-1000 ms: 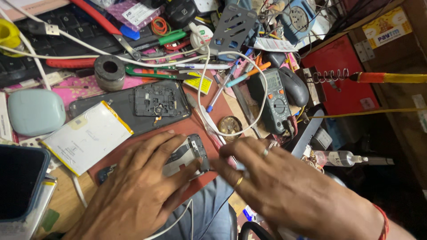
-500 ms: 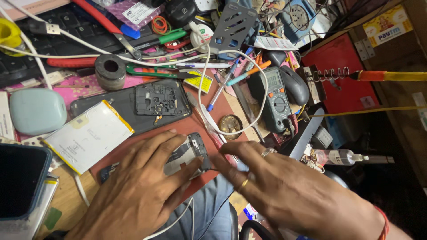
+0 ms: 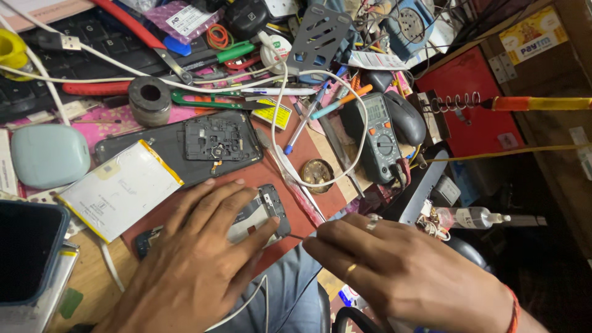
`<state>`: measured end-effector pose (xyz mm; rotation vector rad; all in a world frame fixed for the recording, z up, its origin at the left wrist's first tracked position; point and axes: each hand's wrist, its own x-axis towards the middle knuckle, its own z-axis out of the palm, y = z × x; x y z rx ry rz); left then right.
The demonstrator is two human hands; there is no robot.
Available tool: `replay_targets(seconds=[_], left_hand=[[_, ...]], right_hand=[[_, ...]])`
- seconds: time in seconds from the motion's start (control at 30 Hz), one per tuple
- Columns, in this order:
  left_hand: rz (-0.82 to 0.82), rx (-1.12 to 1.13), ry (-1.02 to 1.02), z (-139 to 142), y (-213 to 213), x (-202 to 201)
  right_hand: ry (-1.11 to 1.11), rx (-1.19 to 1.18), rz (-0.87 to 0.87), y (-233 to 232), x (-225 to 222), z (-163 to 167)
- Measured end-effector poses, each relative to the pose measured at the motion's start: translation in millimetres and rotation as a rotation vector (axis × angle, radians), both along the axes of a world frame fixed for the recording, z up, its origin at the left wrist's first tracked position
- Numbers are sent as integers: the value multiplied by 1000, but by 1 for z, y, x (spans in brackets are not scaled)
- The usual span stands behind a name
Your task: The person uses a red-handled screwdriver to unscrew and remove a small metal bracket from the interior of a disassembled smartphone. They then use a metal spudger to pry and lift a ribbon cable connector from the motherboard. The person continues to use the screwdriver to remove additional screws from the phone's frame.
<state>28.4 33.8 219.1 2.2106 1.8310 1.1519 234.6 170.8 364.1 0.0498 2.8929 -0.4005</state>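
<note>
A white cable (image 3: pixel 280 117), a multimeter (image 3: pixel 379 139) and an opened phone (image 3: pixel 185 148) are crowding the worktop (image 3: pixel 86 277); red mat (image 3: pixel 308 151) strips are lying bare.

light: bright, even, from above | shadows: soft, short | dim: lower right of frame | focus: sharp, slight edge stretch

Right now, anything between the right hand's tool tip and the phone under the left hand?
Nothing visible. The right hand holds a thin tool whose tip sits at the edge of the opened phone, which the left hand presses flat on the red mat. The white cable lies farther back.
</note>
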Motion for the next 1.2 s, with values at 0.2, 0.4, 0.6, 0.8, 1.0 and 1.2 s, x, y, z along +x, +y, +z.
replay_targets(seconds=[0.2,0.4,0.6,0.8,1.0,1.2], left_hand=[[-6,-28,-146,8,4,8],[-38,-62,-152,7,9,16],[-97,-59,-98,8,11,18],[-81,-28,-112,14,19,25],[-97,-168,189,19,21,39],[87,-50,498,20,20,52]], right_hand=[[89,-7,6,2,9,-3],[-78,-37,-64,4,8,-10],[-5,43,-8,4,6,-10],[32,-34,-123,6,15,1],[117,25,-94,3,30,1],[83,-7,-124,-1,41,1]])
